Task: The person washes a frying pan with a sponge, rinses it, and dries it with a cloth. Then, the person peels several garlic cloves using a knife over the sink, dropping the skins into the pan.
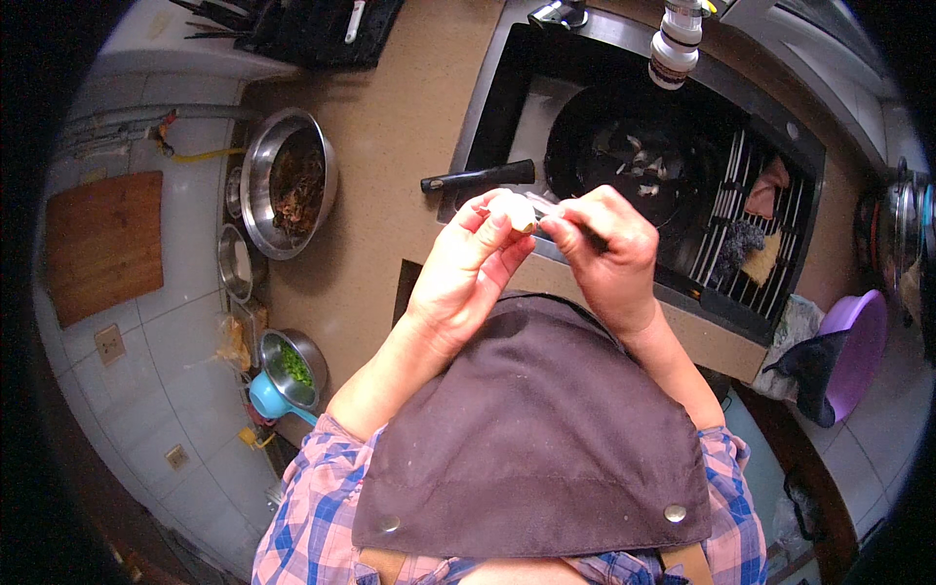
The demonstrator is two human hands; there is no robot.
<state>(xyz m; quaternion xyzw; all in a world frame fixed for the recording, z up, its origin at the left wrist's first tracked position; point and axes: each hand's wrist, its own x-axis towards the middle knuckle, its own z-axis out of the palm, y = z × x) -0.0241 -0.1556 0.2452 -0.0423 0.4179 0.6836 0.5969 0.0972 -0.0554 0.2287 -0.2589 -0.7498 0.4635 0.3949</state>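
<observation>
My left hand [468, 270] holds a pale, rounded bulb that looks like garlic [521, 212] between thumb and fingers, near the front edge of the sink. Close against its right side, my right hand [610, 241] pinches a thin, whitish piece of skin [541, 205] with thumb and forefinger. Beyond both hands, a dark round pan [567, 139] sits in the black sink [497, 110], with pale scraps [647, 157] inside it. A black handle [479, 175] crosses the sink's left edge.
Left on the brown counter [417, 110] stand a steel bowl of dark food [329, 168], a smaller steel bowl [235, 263] and a bowl of chopped greens [296, 365] beside a blue ladle [267, 395]. Cloths [768, 186] lie on the rack [720, 212]. The tap [674, 51] overhangs the sink.
</observation>
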